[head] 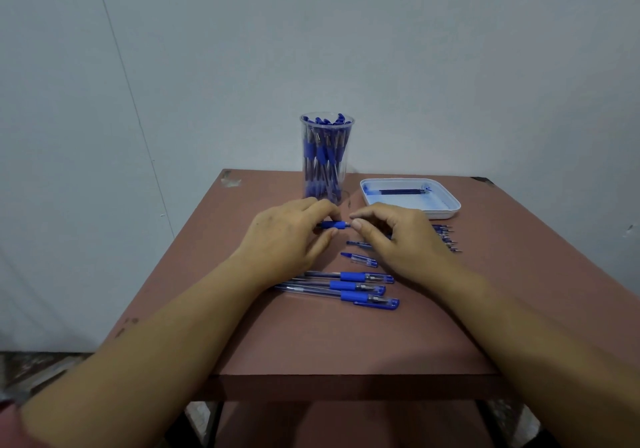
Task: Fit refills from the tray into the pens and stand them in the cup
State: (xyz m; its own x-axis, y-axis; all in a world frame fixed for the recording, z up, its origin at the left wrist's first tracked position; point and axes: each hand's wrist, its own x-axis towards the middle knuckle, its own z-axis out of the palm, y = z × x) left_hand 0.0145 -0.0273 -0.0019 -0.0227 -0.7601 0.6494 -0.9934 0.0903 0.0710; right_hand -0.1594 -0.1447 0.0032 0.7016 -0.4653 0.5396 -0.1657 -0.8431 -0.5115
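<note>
Both hands up over mid-bench [346,343], working one pen [333,225] between them.

Left hand [282,236]: grip narrow, closed on the pen body; blue rubber sleeve shows between fingers and thumb. Pen roughly level, tip end pointing right.

Right hand [394,238]: thumb and forefinger pinched at the pen's tip end, touching it. What's in the pinch is too small to tell: a nose cone, a refill end, or just the pen itself.

Cup [327,160]: clear, upright, far centre of bench just behind the left hand, packed with blue pens standing in it.

Tray [446,210]: white, shallow, far right, right of the cup and apart from it. One dark refill [403,191] lying along its back wall; can't tell if more than one.

Loose cap [360,259] flat on the bench just below the right hand's fingers. A second small pen part above it, mostly hidden by the hand.

Three capped pens [341,287] lie side by side near centre, between the forearms, caps to the right.

Row of parts [448,238] with metal tips fans out right of the right hand, near the tray's front edge; partly hidden, count unclear.
</note>
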